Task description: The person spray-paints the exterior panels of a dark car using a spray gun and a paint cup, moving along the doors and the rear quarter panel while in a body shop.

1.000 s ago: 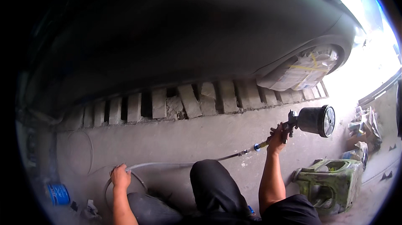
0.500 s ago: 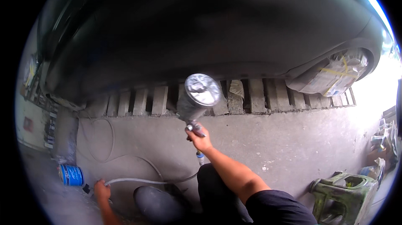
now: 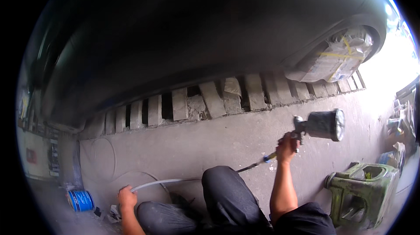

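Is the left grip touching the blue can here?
Apart. The head view shows a strip of floor between the blue can and the left grip, which holds the gray hose.

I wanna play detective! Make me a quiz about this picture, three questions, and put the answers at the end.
1. Fill the gap: the left hand holds a ____.
2. True or false: the right hand holds the spray gun.
3. What colour are the strips on the wrapped wheel?
A. red
B. yellow
C. blue

Key:
1. hose
2. True
3. B
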A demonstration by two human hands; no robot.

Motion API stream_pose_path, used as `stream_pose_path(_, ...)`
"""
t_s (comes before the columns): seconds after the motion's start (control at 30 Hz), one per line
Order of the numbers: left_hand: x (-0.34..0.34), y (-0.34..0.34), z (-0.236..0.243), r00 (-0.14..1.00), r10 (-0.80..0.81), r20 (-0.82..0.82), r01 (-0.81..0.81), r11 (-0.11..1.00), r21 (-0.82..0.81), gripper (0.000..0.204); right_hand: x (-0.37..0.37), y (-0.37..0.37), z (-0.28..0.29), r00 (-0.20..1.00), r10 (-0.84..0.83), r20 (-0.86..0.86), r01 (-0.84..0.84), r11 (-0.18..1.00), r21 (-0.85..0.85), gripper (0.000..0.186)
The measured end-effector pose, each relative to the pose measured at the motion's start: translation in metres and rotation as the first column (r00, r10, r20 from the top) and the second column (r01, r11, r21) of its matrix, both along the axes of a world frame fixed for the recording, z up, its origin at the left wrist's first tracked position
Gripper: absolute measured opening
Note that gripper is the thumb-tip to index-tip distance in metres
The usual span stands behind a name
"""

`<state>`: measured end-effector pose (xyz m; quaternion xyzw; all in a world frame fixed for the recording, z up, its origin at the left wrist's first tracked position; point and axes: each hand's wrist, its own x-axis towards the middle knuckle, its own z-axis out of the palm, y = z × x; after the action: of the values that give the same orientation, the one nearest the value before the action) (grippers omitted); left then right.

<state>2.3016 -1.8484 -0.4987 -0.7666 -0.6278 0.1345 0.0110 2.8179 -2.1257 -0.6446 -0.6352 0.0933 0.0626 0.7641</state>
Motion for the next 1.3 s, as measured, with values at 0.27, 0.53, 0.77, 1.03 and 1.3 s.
stream_pose_path(0.27, 0.002, 0.012, 0.004, 0.998, 0.021, -0.056, -0.021, 1.000, -0.012, 0.025, 0.001, 0.029, -0.008, 0.990, 0.097, -0.102, -0.101, 0.994, -0.035, 0.014)
stream_pose_path(0.53, -0.100, -0.001, 0.043, 0.988, 0.155, -0.015, -0.152, 0.983, 0.104, 0.022, -0.145, 0.197, -0.030, 0.670, 0.741, -0.050, -0.721, 0.665, 0.196, 0.024)
stream_pose_path(0.77, -0.157, -0.015, 0.051, 0.984, 0.175, -0.020, -0.173, 0.981, 0.093, 0.017, -0.167, 0.247, -0.013, 0.477, 0.874, -0.087, -0.846, 0.484, 0.221, 0.019)
stream_pose_path(1.03, -0.080, -0.002, 0.023, 0.988, 0.152, -0.023, -0.152, 0.988, 0.005, 0.026, -0.025, 0.085, -0.038, 0.951, 0.305, -0.040, -0.300, 0.949, 0.095, 0.022)
stream_pose_path(1.3, 0.052, -0.006, -0.005, 0.983, -0.176, -0.042, 0.167, 0.971, -0.170, 0.032, 0.085, -0.077, 0.005, 0.975, -0.219, 0.043, 0.218, 0.975, 0.029, 0.020)
